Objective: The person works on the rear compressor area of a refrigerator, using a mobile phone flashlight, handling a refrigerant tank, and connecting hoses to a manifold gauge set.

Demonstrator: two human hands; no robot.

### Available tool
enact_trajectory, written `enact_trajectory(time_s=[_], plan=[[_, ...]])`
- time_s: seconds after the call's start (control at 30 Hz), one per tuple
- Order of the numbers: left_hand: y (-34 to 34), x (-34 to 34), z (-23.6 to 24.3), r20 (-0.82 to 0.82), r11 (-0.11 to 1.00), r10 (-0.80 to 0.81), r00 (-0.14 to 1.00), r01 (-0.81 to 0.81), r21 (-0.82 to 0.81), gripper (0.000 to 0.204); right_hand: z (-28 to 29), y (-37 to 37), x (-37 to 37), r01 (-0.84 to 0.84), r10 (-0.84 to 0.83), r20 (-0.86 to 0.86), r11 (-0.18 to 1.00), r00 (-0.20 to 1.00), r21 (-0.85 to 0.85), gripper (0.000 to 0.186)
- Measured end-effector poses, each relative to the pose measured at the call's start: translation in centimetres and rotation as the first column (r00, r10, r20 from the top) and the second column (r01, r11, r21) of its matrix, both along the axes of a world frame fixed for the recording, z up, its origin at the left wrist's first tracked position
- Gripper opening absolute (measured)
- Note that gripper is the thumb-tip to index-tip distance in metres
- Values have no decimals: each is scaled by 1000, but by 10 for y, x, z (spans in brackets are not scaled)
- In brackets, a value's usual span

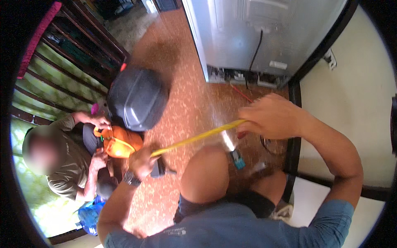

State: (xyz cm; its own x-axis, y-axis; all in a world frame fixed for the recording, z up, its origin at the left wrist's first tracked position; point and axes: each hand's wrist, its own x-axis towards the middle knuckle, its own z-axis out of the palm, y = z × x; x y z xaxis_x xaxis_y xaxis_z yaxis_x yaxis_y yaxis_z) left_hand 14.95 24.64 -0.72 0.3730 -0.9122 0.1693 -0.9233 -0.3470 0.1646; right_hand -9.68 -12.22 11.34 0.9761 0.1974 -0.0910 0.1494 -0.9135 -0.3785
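A flat yellow tape point(198, 138) is stretched taut between my two hands, above my bent knee. My left hand point(142, 162), with a watch on its wrist, is closed on the lower left end. Higher up, my right hand point(271, 117) pinches the other end; a small dark red bit shows under its fingers, too little to name. Beyond my right hand stands the metal back of a large appliance, which looks like a refrigerator point(235, 41), with a black cord and an exposed compartment at the bottom.
At the left, another person point(68, 165) sits holding an orange bag point(120, 142). A black hard case point(138, 99) stands beside them. On the floor lies a small teal device point(237, 160) near my knee. A wall with an outlet point(331, 60) bounds the right.
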Motion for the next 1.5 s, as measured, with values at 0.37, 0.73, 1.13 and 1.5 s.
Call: enact_trajectory(time_s=[0.37,0.73,1.13,1.5], plan=[[64,67,46,-610,836,350,711,56,546,115,-31,-2,11,201,-205,32,975,978,92,29],[-68,-26,46,-132,933,-360,924,360,-21,14,-12,18,5,9,-11,58,999,998,35,27],[72,81,-49,-248,854,205,947,-50,518,42,-30,-11,17,111,-112,30,993,993,44,28],[-125,-63,62,-389,963,-264,882,261,-61,25,-15,32,26,78,-79,13,995,997,67,32]])
